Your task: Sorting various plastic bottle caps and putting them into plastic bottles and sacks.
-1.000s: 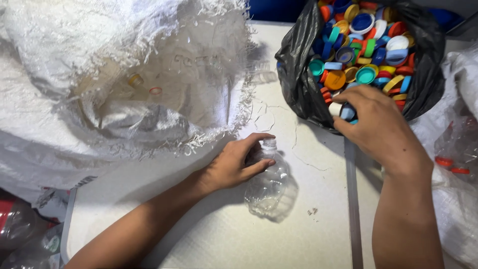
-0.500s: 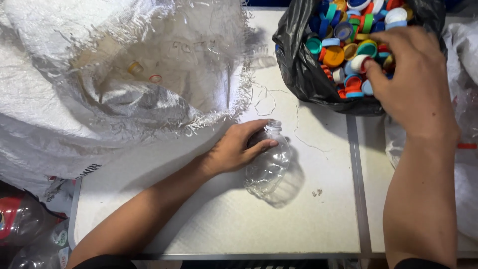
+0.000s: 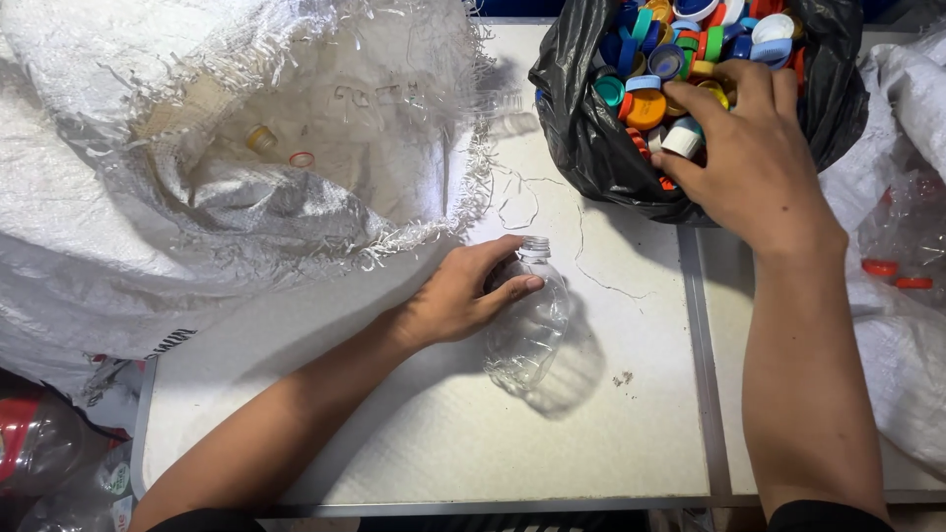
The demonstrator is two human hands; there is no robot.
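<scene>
My left hand [image 3: 463, 296] grips a clear, uncapped plastic bottle [image 3: 530, 325] that lies on the white table [image 3: 414, 433], its open neck pointing away from me. My right hand [image 3: 749, 158] reaches into a black plastic bag [image 3: 591, 148] full of coloured bottle caps [image 3: 650, 99]. Its fingertips pinch a white cap [image 3: 682, 141] at the near edge of the pile.
A large white woven sack [image 3: 246, 177] lies open at the left, with bottles inside. A clear bag [image 3: 907, 266] holding bottles with red caps sits at the right edge. More crushed bottles [image 3: 49, 453] lie below the table at the lower left.
My right hand has shifted within the cap bag and its fingers have closed on a white cap. My left hand has kept hold of the bottle in about the same place.
</scene>
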